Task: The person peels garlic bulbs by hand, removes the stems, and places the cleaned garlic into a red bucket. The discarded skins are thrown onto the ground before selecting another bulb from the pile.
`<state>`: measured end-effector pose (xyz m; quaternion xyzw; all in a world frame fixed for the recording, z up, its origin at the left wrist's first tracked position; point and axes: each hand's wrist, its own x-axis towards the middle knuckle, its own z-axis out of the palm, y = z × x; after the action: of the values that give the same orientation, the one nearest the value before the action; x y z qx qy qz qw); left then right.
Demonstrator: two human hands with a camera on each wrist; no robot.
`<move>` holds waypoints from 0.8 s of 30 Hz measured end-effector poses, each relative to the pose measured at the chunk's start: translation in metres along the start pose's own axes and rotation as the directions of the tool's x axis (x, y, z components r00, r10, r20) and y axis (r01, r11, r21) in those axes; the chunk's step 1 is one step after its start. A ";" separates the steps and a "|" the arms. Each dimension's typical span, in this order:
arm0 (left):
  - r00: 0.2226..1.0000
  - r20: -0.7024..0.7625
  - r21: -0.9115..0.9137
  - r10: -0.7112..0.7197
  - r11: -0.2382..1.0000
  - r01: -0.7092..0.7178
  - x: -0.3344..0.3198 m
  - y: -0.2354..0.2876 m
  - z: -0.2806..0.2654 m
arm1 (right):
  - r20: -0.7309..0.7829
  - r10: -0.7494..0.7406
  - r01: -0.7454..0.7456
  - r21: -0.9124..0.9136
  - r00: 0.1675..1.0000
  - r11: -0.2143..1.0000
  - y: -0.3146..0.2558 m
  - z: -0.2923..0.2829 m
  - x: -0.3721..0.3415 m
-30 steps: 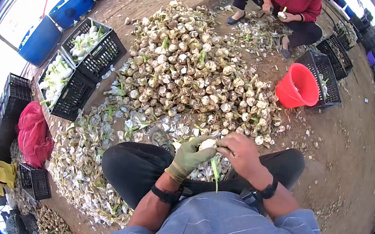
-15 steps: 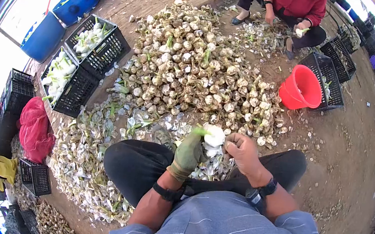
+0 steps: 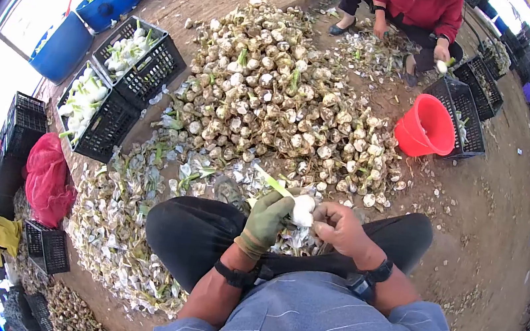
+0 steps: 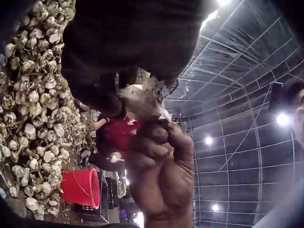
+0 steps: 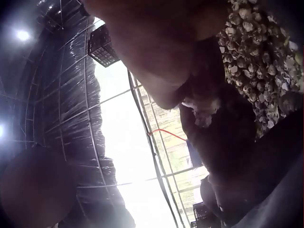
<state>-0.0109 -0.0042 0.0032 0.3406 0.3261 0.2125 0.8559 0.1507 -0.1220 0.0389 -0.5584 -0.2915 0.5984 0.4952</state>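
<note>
A peeled white garlic bulb [image 3: 302, 212] is held in front of my lap. My gloved left hand [image 3: 262, 222] grips it from the left, and its green stem [image 3: 268, 178] sticks out past the glove toward the pile. On the bulb's other side, my bare right hand [image 3: 342, 230] has thumb and fingers curled in at its surface. The left wrist view shows these right fingers [image 4: 159, 133] pinching at the bulb's underside [image 4: 142, 102], with the dark glove over it. In the right wrist view the hands are in shadow and hide most of the bulb.
A big heap of unpeeled garlic [image 3: 274, 93] lies ahead, with peelings [image 3: 128, 241] to the left. Black crates [image 3: 106, 124] of cleaned garlic stand left. A red bucket [image 3: 424, 126] sits right, near another person [image 3: 412, 11] holding garlic.
The bulb has been turned: its stem pointed down toward my lap, then left, and now up and left. My right hand moved slightly away, then back to the bulb.
</note>
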 end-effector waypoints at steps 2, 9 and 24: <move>0.999 0.031 -0.159 -0.037 0.986 0.042 0.002 0.002 0.000 | 0.057 0.035 -0.048 0.261 0.998 0.964 -0.007 -0.006 -0.007; 0.982 -0.006 0.062 0.188 0.980 -0.187 0.002 0.000 0.000 | -0.195 -0.156 0.138 -0.099 0.968 0.985 0.008 -0.009 0.011; 0.889 0.023 0.341 0.458 0.832 -0.438 0.000 -0.013 -0.005 | -0.289 -0.165 0.021 -0.443 0.943 0.896 0.020 0.006 0.020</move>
<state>-0.0124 -0.0108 -0.0091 0.5419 0.2941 0.3582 0.7011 0.1416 -0.1090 0.0150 -0.7288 -0.3601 0.3955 0.4275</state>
